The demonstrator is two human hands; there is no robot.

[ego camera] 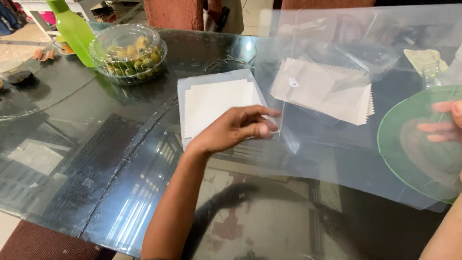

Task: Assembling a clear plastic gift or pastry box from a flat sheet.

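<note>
Left hand (236, 129) pinching the left edge of a large clear plastic sheet (337, 159), lifted at 3 o'clock over the glass counter (96, 159). Right hand (445, 126) gripping its right side, fingers seen through the film. Best kept taut and level. White zigzag-edged squares (211, 103) at 12 o'clock; lidded clear bowl (129, 53), green bottle (74, 29) at 10 o'clock.

L hand (238, 129) pinches near edge of a big clear plastic sheet (337, 144) w/ fingers (267, 126); R hand (445, 126) sits at far right behind the sheet, on a green plate (399, 154). Two stacks of white zigzag-edged cloths (216, 103) lie mid glass desk (96, 183). Far left: lidded clear bowl (129, 52), green bottle (72, 29).
</note>
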